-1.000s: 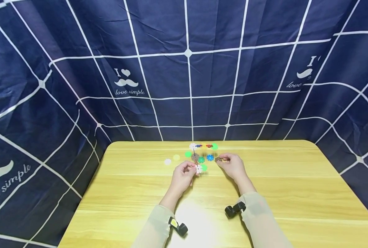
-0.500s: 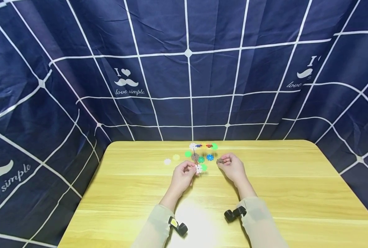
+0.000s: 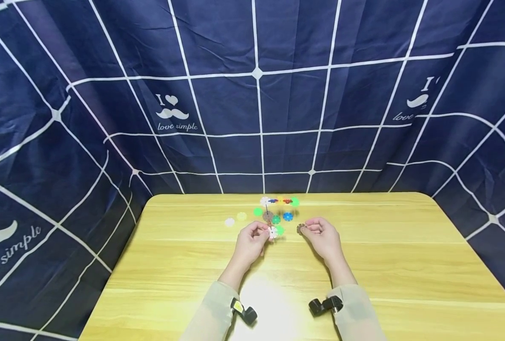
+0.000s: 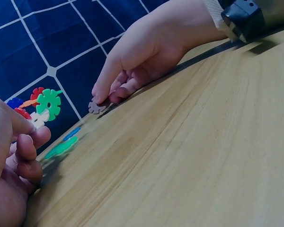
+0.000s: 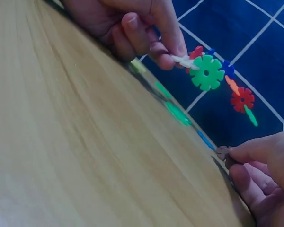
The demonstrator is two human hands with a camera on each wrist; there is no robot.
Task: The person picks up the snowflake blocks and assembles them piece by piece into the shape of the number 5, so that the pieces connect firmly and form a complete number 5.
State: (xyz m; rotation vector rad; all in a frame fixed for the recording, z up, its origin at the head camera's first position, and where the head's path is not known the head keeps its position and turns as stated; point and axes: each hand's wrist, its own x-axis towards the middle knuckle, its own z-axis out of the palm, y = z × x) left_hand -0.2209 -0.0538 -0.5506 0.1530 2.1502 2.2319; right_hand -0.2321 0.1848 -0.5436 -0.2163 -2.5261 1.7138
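Observation:
My left hand (image 3: 251, 240) pinches a white notched snowflake disc (image 3: 272, 232) at the near end of a joined chain of discs. A bright green disc (image 5: 207, 72) slots into that white one. Farther along, the chain carries red, blue and orange pieces, with another green disc (image 3: 294, 201) at its far end. To the right, my right hand (image 3: 323, 237) holds a brown snowflake disc (image 3: 301, 228) between thumb and fingers, low over the table and apart from the chain. The fingers partly cover both held discs.
Loose discs lie on the wooden table (image 3: 184, 265): white (image 3: 229, 221), yellow (image 3: 241, 216), green (image 3: 258, 212), brown (image 3: 268, 215), dark green (image 3: 276, 219) and blue (image 3: 288, 216). A dark blue curtain (image 3: 290, 156) with white lines hangs behind the table's back edge.
My right hand has drawn back from beside the blue disc toward me, bringing the brown disc along; more of its flat face now shows. The left hand and chain have stayed nearly still.

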